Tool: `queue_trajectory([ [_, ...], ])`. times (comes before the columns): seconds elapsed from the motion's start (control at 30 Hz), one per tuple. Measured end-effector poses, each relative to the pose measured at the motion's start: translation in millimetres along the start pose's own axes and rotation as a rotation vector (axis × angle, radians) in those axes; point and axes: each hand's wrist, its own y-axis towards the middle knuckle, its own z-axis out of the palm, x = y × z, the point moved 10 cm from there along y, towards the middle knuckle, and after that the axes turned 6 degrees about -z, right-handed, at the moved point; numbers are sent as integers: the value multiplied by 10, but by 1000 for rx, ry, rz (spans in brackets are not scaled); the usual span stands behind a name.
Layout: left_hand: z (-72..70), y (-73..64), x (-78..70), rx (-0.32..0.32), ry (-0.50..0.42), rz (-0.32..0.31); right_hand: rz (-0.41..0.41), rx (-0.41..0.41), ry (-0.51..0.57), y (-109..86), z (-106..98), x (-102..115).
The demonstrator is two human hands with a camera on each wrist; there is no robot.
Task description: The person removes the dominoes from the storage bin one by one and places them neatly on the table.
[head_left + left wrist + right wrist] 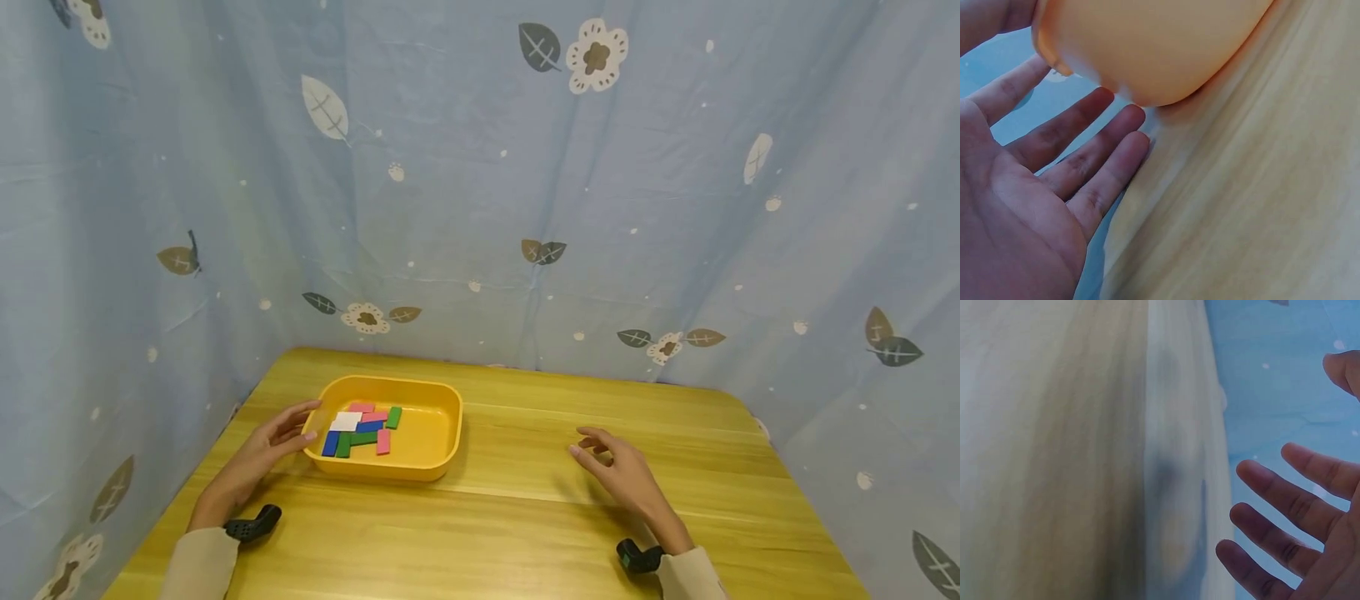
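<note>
A yellow plastic tray point(426, 435) stands on the left part of the wooden table. Inside it, mostly toward its left side, lie several small flat blocks: pink point(383, 442), green point(393, 417), blue point(331, 443) and white point(346, 422). My left hand point(258, 450) is at the tray's left end, thumb and forefinger near the rim. In the left wrist view its fingers point(1079, 131) are fairly straight, beside the tray's outer wall point(1147, 50); firm contact is hard to tell. Over the right part of the table hovers my right hand point(621, 477), fingers loosely bent, holding nothing.
The yellow wooden table point(517, 533) reaches back to a blue curtain point(465, 208) printed with leaves and flowers, which also hangs along both sides. Black devices are strapped to the left wrist point(255, 525) and right wrist point(639, 557).
</note>
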Motion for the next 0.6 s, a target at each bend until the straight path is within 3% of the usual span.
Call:
queue_trajectory([
  [0.27,13,23,63,-25,-31,-13,-78,-4,13,248,-25,218],
  [0.6,26,16,136,-3,-100,-24,-180,9,83,530,159,651],
])
